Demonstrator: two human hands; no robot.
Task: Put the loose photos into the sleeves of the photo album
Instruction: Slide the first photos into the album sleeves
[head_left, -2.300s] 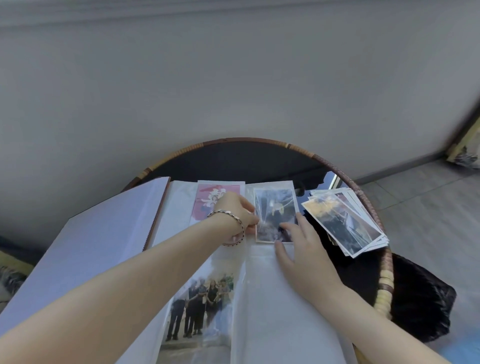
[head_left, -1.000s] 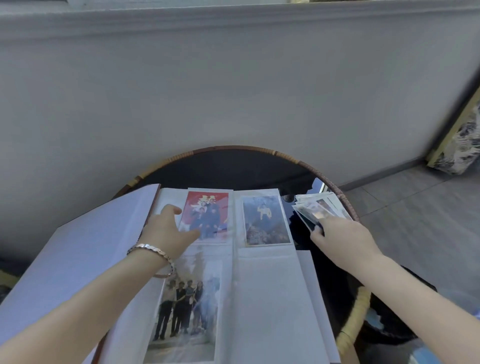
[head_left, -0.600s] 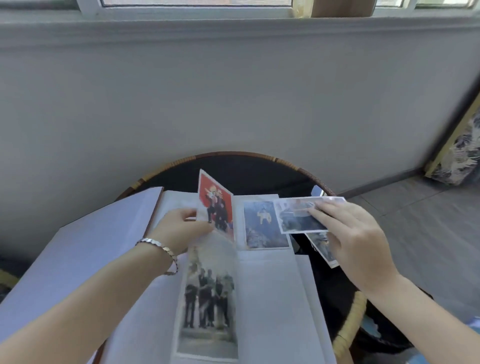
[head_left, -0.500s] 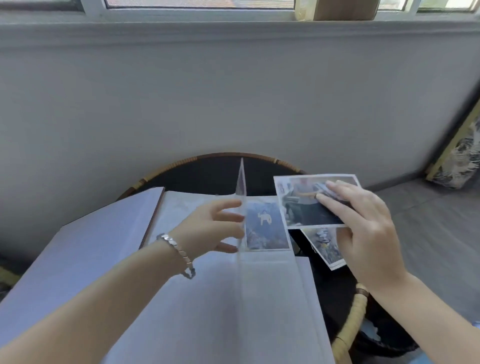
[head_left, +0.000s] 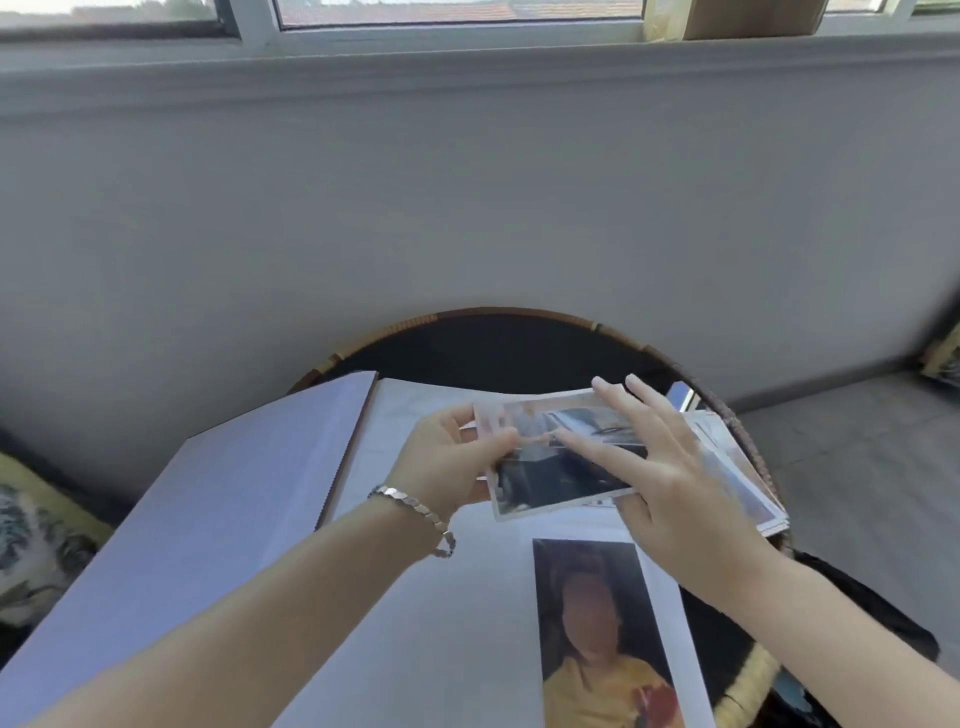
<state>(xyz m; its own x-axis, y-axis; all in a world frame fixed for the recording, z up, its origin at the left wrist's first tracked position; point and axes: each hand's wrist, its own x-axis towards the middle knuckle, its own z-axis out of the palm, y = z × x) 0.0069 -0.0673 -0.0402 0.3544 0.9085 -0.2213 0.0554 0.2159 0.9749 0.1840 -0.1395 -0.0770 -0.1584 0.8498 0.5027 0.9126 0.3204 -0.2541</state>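
White photo album (head_left: 457, 623) pages. The sleeved photo (head_left: 597, 623) shows a yellow top on a dark background. The held photo (head_left: 550, 478) is grey-blue, white-bordered. Black worktop (head_left: 493, 353), tan woven rim. Silver bracelet (head_left: 415, 512).

The photo album (head_left: 436, 613) is lying open on the surface, plain white pages up. One portrait photo (head_left: 597, 623), someone in a yellow top on a dark background, already sits in a sleeve on the right-hand page. One loose print (head_left: 561, 467), landscape with a white border, is up above the page. The left hand (head_left: 452, 462) pinches its left edge and the right hand (head_left: 670, 478) has straight fingers across it. The rest of the loose photos (head_left: 737, 467) are a slightly fanned pile just right of the album.
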